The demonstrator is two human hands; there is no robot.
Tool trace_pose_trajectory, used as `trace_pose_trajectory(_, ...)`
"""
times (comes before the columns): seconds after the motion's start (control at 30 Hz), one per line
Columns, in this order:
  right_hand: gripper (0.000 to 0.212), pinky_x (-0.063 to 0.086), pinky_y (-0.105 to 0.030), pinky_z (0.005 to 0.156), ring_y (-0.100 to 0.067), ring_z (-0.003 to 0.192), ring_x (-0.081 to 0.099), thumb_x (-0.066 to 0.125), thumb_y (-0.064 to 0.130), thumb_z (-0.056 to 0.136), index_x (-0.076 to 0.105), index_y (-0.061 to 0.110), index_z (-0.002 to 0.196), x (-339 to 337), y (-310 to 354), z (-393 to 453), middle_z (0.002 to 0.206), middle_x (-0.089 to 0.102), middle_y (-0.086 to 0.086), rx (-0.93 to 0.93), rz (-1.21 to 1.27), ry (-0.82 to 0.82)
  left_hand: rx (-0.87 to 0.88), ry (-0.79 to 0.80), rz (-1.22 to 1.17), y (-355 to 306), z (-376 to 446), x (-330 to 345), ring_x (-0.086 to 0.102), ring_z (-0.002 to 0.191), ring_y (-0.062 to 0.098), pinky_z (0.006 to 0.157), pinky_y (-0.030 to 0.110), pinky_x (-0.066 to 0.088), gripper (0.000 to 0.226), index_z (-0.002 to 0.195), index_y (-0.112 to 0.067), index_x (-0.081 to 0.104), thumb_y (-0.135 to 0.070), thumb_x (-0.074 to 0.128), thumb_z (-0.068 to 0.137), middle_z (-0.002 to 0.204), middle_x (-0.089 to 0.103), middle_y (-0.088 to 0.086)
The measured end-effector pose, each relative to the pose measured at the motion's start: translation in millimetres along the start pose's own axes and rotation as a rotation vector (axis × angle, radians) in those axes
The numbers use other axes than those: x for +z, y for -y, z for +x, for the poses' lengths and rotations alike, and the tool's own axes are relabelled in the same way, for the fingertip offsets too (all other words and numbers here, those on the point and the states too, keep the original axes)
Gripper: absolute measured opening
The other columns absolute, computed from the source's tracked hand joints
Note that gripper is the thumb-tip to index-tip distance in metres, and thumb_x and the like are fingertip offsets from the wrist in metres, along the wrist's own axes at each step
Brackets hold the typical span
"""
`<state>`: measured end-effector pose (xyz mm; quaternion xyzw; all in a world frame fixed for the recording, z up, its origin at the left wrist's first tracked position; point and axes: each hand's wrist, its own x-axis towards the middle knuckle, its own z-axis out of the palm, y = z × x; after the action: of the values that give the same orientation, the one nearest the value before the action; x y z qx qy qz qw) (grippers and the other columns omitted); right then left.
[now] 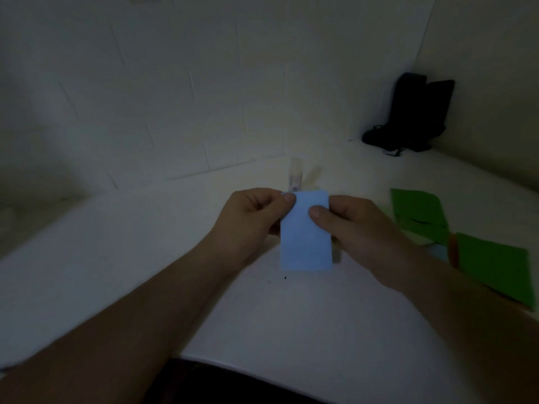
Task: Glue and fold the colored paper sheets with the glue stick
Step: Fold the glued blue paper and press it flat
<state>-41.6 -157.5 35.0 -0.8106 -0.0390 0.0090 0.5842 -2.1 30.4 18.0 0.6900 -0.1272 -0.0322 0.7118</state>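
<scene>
smooth white table (122, 258), rectangular blue paper (304, 243) between hands

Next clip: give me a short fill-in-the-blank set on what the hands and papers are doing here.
1. Both hands, left hand and right hand, pinch a folded sheet of ____ paper.
2. The glue stick stands ____ on the table, beyond the held sheet.
3. The loose sheets lying to the person's right are ____.
4. A ____ bag sits in the far corner.

Missing words: blue; upright; green; black
</scene>
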Motion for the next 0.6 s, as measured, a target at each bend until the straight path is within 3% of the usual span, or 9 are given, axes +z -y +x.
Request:
trace_pose_trajectory(0.17, 0.034, 0.055, -0.061, 0.08, -0.038, 0.08, 0.064, 0.053, 0.053, 0.094, 0.067, 0.024, 0.083, 12.6, 8.9, 6.8, 0.087, 0.066, -0.014, -0.07, -0.07, -0.107, 0.034, -0.01, 0.001, -3.3, -1.8, -1.2, 0.07, 0.078, 0.024, 0.077, 0.037, 0.059, 0.028, 0.082, -0.005, 0.076, -0.012, 0.058, 0.103, 0.082, 0.074, 0.013)
trace_pose_trajectory(0.23, 0.035, 0.051, -0.056, 0.067, -0.025, 0.07, 0.058, 0.053, 0.048, 0.096, 0.065, 0.02, 0.08, 15.0, 7.7, 9.6, 0.079, 0.064, -0.013, -0.071, -0.056, -0.124, 0.027, -0.025, -0.024, -5.7, -4.9, 0.0, 0.067, 0.075, 0.024, 0.075, 0.037, 0.056, 0.035, 0.077, -0.007, 0.073, -0.015, 0.055, 0.105, 0.078, 0.071, 0.014)
trace_pose_trajectory(0.33, 0.033, 0.043, -0.035, 0.061, -0.015, 0.068, 0.056, 0.057, 0.035, 0.102, 0.066, 0.017, 0.076, 21.7, 10.3, 13.8, 0.072, 0.062, -0.007, -0.05, -0.019, -0.169, -0.061, -0.055, -0.121, -12.7, -7.6, -7.5, 0.069, 0.085, 0.045, 0.083, 0.053, 0.056, 0.04, 0.089, 0.006, 0.072, -0.025, 0.054, 0.105, 0.094, 0.073, 0.029)
trace_pose_trajectory(0.4, 0.034, 0.043, -0.037, 0.062, -0.02, 0.069, 0.058, 0.058, 0.035, 0.102, 0.067, 0.011, 0.079, 27.7, 17.6, 19.6, 0.08, 0.066, -0.017, -0.067, 0.01, -0.194, -0.108, 0.059, -0.063, -20.7, -9.9, -22.8, 0.073, 0.09, 0.041, 0.087, 0.05, 0.058, 0.031, 0.095, 0.006, 0.073, -0.022, 0.062, 0.101, 0.098, 0.075, 0.024)
trace_pose_trajectory(0.47, 0.04, 0.042, -0.038, 0.061, -0.02, 0.064, 0.054, 0.058, 0.038, 0.101, 0.064, 0.006, 0.077, 36.1, 28.4, 28.7, 0.072, 0.062, -0.016, -0.095, 0.05, -0.229, -0.138, 0.183, 0.007, -30.1, -16.0, -41.5, 0.075, 0.098, 0.034, 0.089, 0.043, 0.06, 0.018, 0.105, 0.003, 0.074, -0.013, 0.069, 0.097, 0.104, 0.077, 0.019)
trace_pose_trajectory(0.53, 0.047, 0.038, -0.037, 0.06, -0.018, 0.06, 0.05, 0.059, 0.041, 0.101, 0.06, 0.002, 0.076, 49.8, 42.3, 37.1, 0.066, 0.056, -0.011, -0.11, 0.053, -0.247, -0.137, 0.166, 0.018, -36.7, -23.3, -59.9, 0.075, 0.097, 0.033, 0.085, 0.038, 0.062, 0.014, 0.107, -0.001, 0.074, -0.006, 0.069, 0.095, 0.105, 0.077, 0.019)
trace_pose_trajectory(0.6, 0.051, 0.041, -0.037, 0.06, -0.021, 0.063, 0.055, 0.059, 0.047, 0.099, 0.062, 0.0, 0.082, 70.1, 54.8, 44.2, 0.076, 0.061, -0.022, -0.112, 0.099, -0.209, -0.112, 0.061, 0.013, -41.0, -29.4, -78.2, 0.076, 0.095, 0.033, 0.084, 0.039, 0.062, 0.013, 0.106, -0.001, 0.075, -0.004, 0.069, 0.094, 0.102, 0.077, 0.021)
